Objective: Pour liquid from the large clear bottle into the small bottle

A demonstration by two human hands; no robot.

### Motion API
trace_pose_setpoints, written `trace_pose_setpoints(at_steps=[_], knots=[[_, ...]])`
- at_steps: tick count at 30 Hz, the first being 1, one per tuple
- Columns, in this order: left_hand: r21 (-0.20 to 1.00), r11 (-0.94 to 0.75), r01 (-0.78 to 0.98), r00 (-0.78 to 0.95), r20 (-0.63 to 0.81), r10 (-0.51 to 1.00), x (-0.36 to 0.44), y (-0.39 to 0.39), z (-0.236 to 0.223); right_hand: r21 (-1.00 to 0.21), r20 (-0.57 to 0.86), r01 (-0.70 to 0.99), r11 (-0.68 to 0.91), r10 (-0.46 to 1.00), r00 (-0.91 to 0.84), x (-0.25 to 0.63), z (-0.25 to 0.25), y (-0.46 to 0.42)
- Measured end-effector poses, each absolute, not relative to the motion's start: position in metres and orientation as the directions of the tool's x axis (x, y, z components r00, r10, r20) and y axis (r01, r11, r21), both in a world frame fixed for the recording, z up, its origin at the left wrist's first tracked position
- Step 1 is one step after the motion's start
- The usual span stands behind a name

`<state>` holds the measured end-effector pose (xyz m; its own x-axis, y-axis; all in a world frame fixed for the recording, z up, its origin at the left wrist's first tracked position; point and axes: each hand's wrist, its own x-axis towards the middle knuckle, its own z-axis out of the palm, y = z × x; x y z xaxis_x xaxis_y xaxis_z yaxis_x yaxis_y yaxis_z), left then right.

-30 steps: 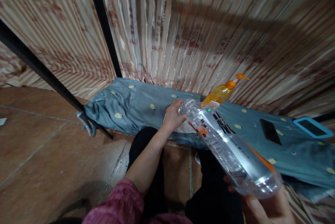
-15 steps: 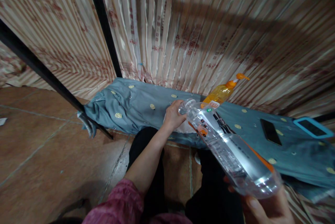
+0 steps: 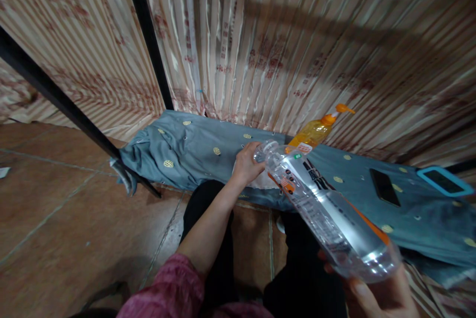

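Note:
A large clear plastic bottle (image 3: pixel 327 214) with a silver and orange label is held tilted, its neck towards the upper left. My right hand (image 3: pixel 379 293) grips it near the base, with the fingers partly hidden under it. My left hand (image 3: pixel 247 164) is closed at the bottle's neck end. At its fingertips is a clear rounded piece; I cannot tell if this is separate from the bottle. Behind the neck stands a yellow pump bottle (image 3: pixel 312 133) with an orange pump head. Something white and flat (image 3: pixel 262 180) lies under my left hand.
A grey-blue cloth with pineapple prints (image 3: pixel 201 134) covers the low surface. On its right lie a black phone (image 3: pixel 385 187) and a blue-framed device (image 3: pixel 445 180). Black poles (image 3: pixel 147 35) rise at the left. A striped curtain (image 3: pixel 278 50) hangs behind, above a brown tiled floor (image 3: pixel 74 219).

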<state>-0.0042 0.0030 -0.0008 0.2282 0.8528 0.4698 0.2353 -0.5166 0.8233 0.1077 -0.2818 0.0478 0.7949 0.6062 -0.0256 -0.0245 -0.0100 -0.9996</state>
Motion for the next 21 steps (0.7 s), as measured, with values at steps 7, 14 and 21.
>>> trace_pose_setpoints(at_steps=[7,14,21], knots=[[0.816,-0.525,0.243,0.236,0.475,0.848,-0.0040,0.0038,-0.0030,-0.999,-0.033,-0.034,-0.009,0.604,0.797,0.1094,0.0457,-0.2833],[0.823,-0.519,0.232,0.222,0.475,0.852,-0.0034,0.0043,-0.0034,-0.999,-0.043,-0.039,-0.019,0.602,0.797,0.1065,0.0501,-0.2818],[0.820,-0.527,0.223,0.226,0.483,0.846,-0.0043,0.0036,-0.0019,-1.000,-0.017,-0.004,-0.022,0.604,0.797,0.1088,0.0461,-0.2832]])
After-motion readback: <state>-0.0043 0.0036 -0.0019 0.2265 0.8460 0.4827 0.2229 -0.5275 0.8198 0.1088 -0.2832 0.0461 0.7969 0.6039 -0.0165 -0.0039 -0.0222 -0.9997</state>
